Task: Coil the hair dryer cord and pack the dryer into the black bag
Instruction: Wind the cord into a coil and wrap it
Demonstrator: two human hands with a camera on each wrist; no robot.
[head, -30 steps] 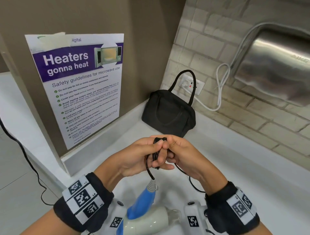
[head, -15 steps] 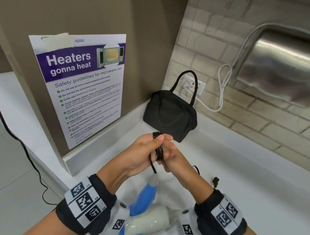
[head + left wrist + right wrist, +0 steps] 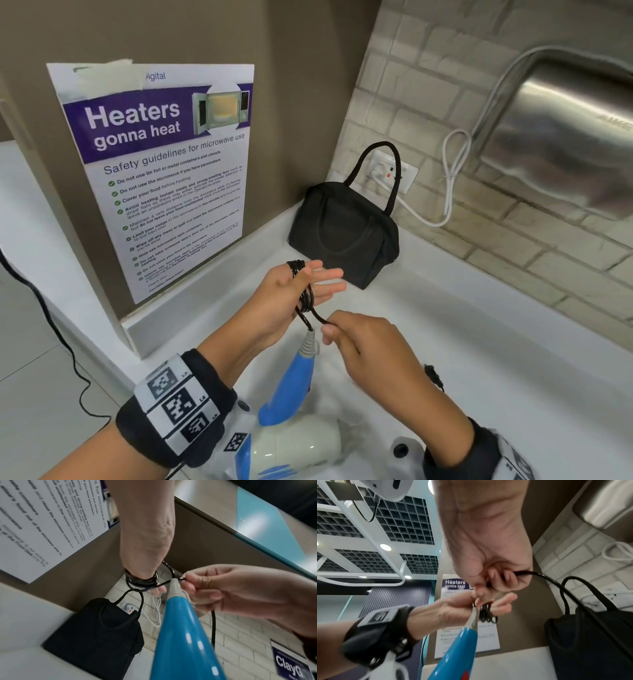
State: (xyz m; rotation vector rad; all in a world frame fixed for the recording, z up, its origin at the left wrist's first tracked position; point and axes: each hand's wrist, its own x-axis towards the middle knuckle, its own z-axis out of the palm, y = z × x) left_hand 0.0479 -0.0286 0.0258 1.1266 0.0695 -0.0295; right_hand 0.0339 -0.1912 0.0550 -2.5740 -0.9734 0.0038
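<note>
Coiling is well along: several loops of the black cord (image 3: 301, 284) sit around the straight, spread fingers (image 3: 325, 274) of the left hand (image 3: 287, 294). Just near of it, the right hand (image 3: 363, 339) pinches the free strand; a short tail with the plug (image 3: 433, 373) remains. Hair dryer (image 3: 291, 442) lies low by the wrists, blue handle up. Still unpacked, I judge: the black bag (image 3: 342, 233) stands far on the table (image 3: 513, 342), apparently closed.

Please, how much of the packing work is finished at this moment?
Done: several loops of the black cord sit around the left hand. In hand: the right hand pinches the next stretch of cord. Left: the tail with its plug, then putting the hair dryer into the black bag.
</note>
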